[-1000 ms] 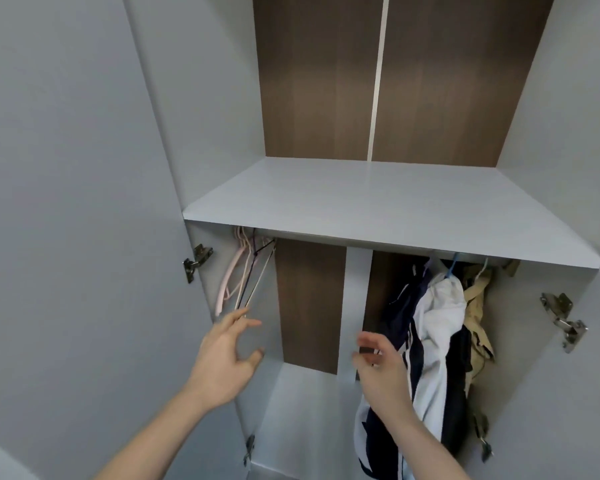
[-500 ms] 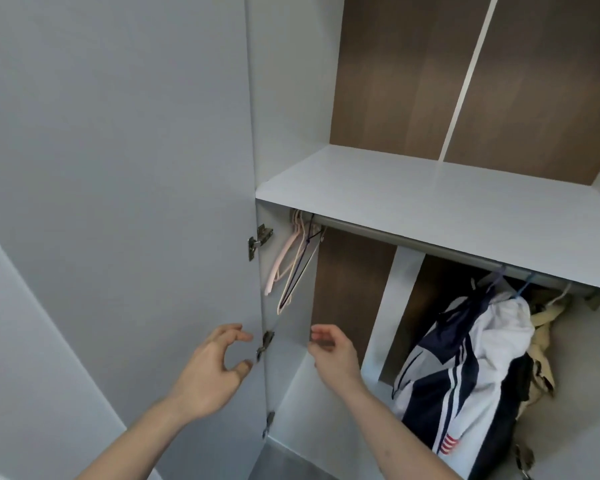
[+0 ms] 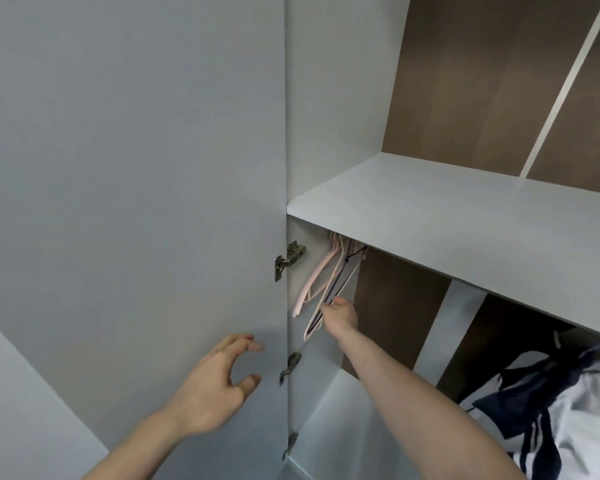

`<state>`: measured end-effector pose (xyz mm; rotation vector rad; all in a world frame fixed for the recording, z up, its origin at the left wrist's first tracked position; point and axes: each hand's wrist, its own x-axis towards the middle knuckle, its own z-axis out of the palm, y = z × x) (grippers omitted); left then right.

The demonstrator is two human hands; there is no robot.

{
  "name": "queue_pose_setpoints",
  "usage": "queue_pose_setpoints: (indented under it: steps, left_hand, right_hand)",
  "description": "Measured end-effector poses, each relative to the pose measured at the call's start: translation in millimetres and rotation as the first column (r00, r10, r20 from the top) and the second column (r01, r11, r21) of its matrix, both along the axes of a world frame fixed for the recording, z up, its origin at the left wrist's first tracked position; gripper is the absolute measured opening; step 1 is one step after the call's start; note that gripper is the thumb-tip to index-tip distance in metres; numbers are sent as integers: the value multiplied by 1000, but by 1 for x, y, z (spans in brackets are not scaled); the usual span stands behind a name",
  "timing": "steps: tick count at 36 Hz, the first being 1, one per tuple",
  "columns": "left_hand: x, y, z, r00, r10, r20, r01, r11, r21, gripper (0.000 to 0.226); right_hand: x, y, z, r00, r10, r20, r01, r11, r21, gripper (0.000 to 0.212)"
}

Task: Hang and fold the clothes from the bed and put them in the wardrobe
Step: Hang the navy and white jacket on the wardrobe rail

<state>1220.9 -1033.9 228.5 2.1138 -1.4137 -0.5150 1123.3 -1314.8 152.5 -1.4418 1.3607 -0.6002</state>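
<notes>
The wardrobe (image 3: 326, 98) stands open, its grey left door (image 3: 136, 168) swung out towards the viewer and filling most of the left of the view. Two metal hinges (image 3: 289, 258) show along the door's inner edge, one level with the hangers and one lower, just beside the left hand. A wide grey shelf (image 3: 465, 230) crosses the cabinet and juts forward over the hanging space, so that the rail is hidden beneath its front edge. Behind and above it the back panel (image 3: 482, 81) is brown wood with a pale vertical strip. A small bunch of empty hangers (image 3: 321, 289), pink, cream and one dark, hangs at the far left end under the shelf, close against the side wall. The right hand (image 3: 340, 313) reaches deep inside with its arm stretched out, and its fingertips meet the lower edge of the hangers; whether they pinch a hanger or only touch it cannot be told from this angle. The left hand (image 3: 219, 382) hovers outside the cabinet in front of the door, fingers spread and loosely curved, holding nothing. At the lower right, well apart from the hangers, a navy and white striped garment (image 3: 551, 403) hangs bunched under the shelf.
</notes>
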Motion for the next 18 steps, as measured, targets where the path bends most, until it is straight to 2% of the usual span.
queue_pose_setpoints:
  steps: [8, 15, 18]
  left_hand:
    - [2, -14, -4, 997, 74, -35, -75, 997, -31, 32]
    - [1, -23, -6, 993, 107, -48, -110, 993, -48, 31]
    - [0, -31, -6, 992, 114, -59, -118, 991, -58, 30]
  right_hand:
    - [24, -24, -9, 999, -36, -31, 38, 997, 70, 49]
    - [31, -34, -35, 1000, 12, 2, -12, 1000, -23, 7]
    - [24, -33, -36, 999, 34, -6, -35, 996, -81, 12]
